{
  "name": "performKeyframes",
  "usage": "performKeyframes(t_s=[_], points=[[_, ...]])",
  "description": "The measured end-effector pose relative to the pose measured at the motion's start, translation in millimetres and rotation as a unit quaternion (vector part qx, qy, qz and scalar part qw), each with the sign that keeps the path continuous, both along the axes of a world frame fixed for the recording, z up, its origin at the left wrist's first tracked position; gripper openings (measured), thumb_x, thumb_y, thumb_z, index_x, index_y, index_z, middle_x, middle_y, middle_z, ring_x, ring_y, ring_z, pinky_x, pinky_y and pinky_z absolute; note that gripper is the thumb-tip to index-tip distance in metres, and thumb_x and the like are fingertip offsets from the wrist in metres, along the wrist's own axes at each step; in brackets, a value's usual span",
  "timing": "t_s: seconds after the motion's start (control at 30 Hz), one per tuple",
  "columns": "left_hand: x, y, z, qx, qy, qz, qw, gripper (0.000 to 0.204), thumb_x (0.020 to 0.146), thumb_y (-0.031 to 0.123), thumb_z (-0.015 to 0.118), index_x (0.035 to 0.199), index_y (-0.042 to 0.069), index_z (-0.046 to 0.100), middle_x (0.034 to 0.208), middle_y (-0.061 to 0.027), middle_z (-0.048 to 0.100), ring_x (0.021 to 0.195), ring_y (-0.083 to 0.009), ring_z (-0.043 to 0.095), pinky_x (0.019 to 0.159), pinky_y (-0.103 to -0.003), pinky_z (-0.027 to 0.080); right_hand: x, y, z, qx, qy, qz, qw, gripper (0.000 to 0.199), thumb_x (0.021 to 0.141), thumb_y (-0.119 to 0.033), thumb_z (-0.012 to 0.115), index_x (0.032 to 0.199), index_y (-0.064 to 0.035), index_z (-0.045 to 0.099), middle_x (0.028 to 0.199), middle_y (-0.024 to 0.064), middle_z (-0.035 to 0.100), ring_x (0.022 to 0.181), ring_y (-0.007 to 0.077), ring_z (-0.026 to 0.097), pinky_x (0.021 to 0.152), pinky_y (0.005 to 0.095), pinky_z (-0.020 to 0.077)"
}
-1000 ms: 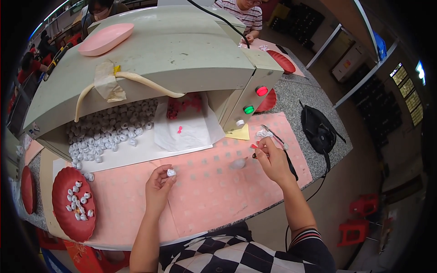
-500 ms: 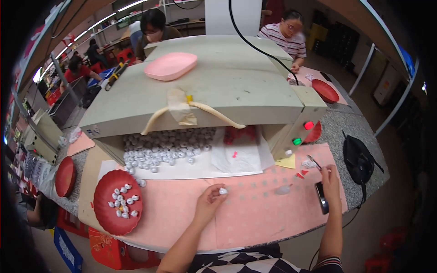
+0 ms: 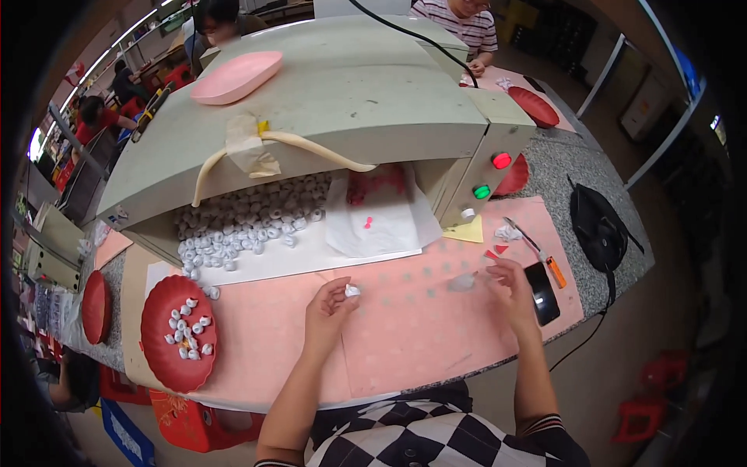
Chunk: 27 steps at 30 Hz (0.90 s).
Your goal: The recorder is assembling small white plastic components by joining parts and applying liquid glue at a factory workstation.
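My left hand point(image 3: 333, 305) pinches a small white rounded piece point(image 3: 352, 290) above the pink mat point(image 3: 420, 342). Just left of the phone, my right hand point(image 3: 510, 289) hangs over the mat with thumb and forefinger apart; nothing shows between them. Close to its fingertips lie small red scraps point(image 3: 496, 251) and a translucent lump point(image 3: 463, 282). A slim dark-ended tool point(image 3: 523, 233) rests beyond, with an orange piece point(image 3: 555, 272) in line with it. Many similar white pieces point(image 3: 233, 226) fill the opening of the grey box-shaped machine point(image 3: 342, 101); several more sit in a red scalloped bowl point(image 3: 177, 300).
A black phone point(image 3: 542, 294) lies by the mat's right edge, with a black bag point(image 3: 601, 226) and cable beyond. White sheeting point(image 3: 381, 226) lies in the machine's opening. A pink tray point(image 3: 237, 76) sits on top. Red stools point(image 3: 194, 420) stand below; other people work behind.
My right hand has left the slim tool and moved left toward the red scraps, uncovering the orange piece and phone. My left hand still holds the white piece. The whole view has shifted.
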State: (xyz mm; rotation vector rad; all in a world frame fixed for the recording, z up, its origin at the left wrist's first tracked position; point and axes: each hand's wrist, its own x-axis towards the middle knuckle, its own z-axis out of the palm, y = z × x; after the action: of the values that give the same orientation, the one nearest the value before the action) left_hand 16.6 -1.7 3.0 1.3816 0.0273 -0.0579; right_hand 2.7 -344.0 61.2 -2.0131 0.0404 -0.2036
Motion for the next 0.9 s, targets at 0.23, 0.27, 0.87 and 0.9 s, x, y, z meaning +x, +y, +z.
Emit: performKeyframes(t_s=[0.23, 0.27, 0.87, 0.9], points=[[-4.5, -14.9, -12.1, -0.060, -0.010, -0.031, 0.998, 0.036, 0.088, 0.000, 0.061, 0.122, 0.001, 0.052, 0.109, -0.0061, 0.061, 0.096, -0.0125, 0.060, 0.082, -0.027, 0.053, -9.5, 37.4, -31.6, 0.058, 0.024, 0.081, 0.995, 0.032, 0.085, 0.002, 0.062, 0.114, -0.0012, 0.050, 0.111, 0.0098, 0.059, 0.099, 0.0147, 0.059, 0.086, 0.0271, 0.0486], [-4.3, -14.9, -12.5, -0.083, -0.004, -0.045, 0.996, 0.035, 0.088, 0.001, 0.061, 0.122, 0.001, 0.052, 0.109, -0.0058, 0.060, 0.097, -0.0118, 0.060, 0.081, -0.025, 0.052, -11.6, 44.2, -18.8, 0.059, 0.031, 0.089, 0.994, 0.029, 0.086, 0.004, 0.059, 0.113, -0.0008, 0.050, 0.110, 0.0083, 0.059, 0.100, 0.0135, 0.058, 0.085, 0.0264, 0.0488], [15.7, 3.9, -14.4, -0.152, 0.030, -0.028, 0.987, 0.038, 0.089, 0.006, 0.062, 0.125, 0.003, 0.051, 0.109, -0.0065, 0.058, 0.095, -0.0136, 0.061, 0.085, -0.029, 0.054, -79.7, 238.5, 158.2, 0.130, 0.047, 0.634, 0.761, 0.036, 0.078, 0.000, 0.073, 0.112, 0.0021, 0.060, 0.104, 0.0124, 0.067, 0.097, 0.0198, 0.064, 0.086, 0.0310, 0.0520], [15.5, 3.6, -14.4, -0.155, 0.027, -0.026, 0.987, 0.038, 0.089, 0.006, 0.062, 0.125, 0.003, 0.051, 0.109, -0.0065, 0.058, 0.095, -0.0136, 0.061, 0.085, -0.029, 0.054, -85.8, 241.3, 163.9, 0.154, 0.059, 0.633, 0.756, 0.037, 0.079, -0.003, 0.072, 0.114, 0.0029, 0.060, 0.104, 0.0111, 0.066, 0.095, 0.0181, 0.063, 0.085, 0.0287, 0.0508]])
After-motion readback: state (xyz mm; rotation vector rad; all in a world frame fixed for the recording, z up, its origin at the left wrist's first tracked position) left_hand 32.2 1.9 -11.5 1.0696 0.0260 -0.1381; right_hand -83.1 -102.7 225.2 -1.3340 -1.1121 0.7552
